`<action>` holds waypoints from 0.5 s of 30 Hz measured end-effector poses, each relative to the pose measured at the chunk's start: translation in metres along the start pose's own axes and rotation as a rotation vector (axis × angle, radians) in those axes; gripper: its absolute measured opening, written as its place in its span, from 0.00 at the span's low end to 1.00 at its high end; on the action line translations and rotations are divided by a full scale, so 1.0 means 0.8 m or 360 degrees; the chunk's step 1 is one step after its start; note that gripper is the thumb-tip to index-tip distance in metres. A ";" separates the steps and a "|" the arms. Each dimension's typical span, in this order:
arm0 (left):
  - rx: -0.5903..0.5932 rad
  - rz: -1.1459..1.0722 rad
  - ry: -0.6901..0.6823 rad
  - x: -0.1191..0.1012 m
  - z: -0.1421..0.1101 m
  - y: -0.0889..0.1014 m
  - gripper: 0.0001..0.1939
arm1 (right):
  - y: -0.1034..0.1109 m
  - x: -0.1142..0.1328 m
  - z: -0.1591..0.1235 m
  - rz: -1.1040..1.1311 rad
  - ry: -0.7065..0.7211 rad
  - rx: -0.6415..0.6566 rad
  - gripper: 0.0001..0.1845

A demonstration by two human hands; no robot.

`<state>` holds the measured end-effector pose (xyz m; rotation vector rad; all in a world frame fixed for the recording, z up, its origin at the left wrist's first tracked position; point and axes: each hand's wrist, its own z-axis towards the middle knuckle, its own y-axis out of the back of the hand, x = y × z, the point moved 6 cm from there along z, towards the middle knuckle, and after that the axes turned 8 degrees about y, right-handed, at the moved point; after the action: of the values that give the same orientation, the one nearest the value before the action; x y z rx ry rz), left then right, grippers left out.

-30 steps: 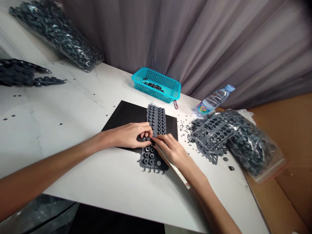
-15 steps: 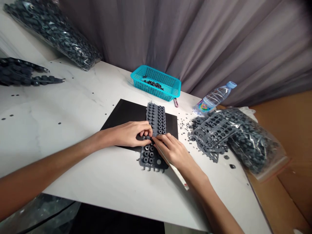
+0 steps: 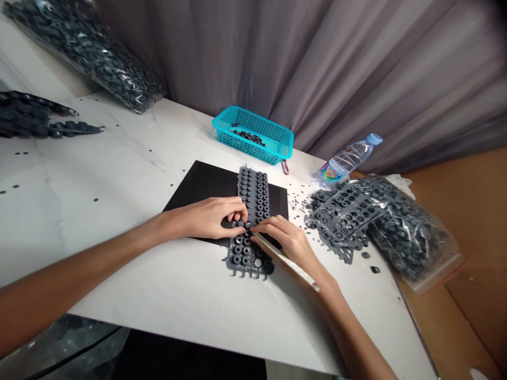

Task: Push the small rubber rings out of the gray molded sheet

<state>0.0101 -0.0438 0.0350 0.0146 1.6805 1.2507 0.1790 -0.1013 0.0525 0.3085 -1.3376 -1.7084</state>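
Observation:
A long dark-grey moulded rubber sheet (image 3: pixel 253 195) with rows of round ring-shaped parts lies partly on a black flat board (image 3: pixel 206 184); its near end reaches onto the white table. My left hand (image 3: pixel 222 215) has its fingers curled, thumb and fingertips gripping the sheet around its middle. Between the fingers of my right hand (image 3: pixel 287 237) is a thin white stick-like tool (image 3: pixel 289 261). The tip of that tool is at the rings beside my left thumb, and its red-marked end points back toward my right wrist.
Behind the board stands a turquoise basket (image 3: pixel 253 134) with small dark parts. A pink-handled object (image 3: pixel 285 167) lies by it. To the right are a water bottle (image 3: pixel 348 161), punched rubber sheets (image 3: pixel 340 221) and a filled bag (image 3: pixel 412 237). Another bag (image 3: pixel 99 58) leans at back left.
My right hand has drawn slightly right with the white stick-like tool, whose back end has swung up and right. My left hand and the sheet hold their place.

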 end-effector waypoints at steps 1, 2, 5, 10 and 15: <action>0.0002 0.0005 -0.0003 0.001 0.000 -0.001 0.10 | -0.001 -0.001 0.000 -0.0010 0.0002 0.0004 0.11; 0.0001 0.0008 -0.0008 0.001 0.000 -0.001 0.10 | -0.002 -0.001 0.000 -0.0023 0.0001 0.0009 0.11; 0.0000 0.0010 -0.0020 0.001 -0.001 -0.001 0.10 | -0.003 0.000 0.001 -0.0080 -0.0009 0.0019 0.11; 0.0012 0.0005 -0.0010 -0.002 -0.001 0.000 0.10 | -0.002 0.009 0.004 -0.0225 -0.0026 0.0002 0.11; 0.0017 0.0004 -0.0001 -0.002 0.000 0.000 0.10 | -0.007 0.014 0.003 -0.0489 0.0086 0.0041 0.12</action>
<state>0.0109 -0.0446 0.0360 0.0235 1.6870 1.2434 0.1682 -0.1083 0.0521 0.5964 -1.3247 -1.9200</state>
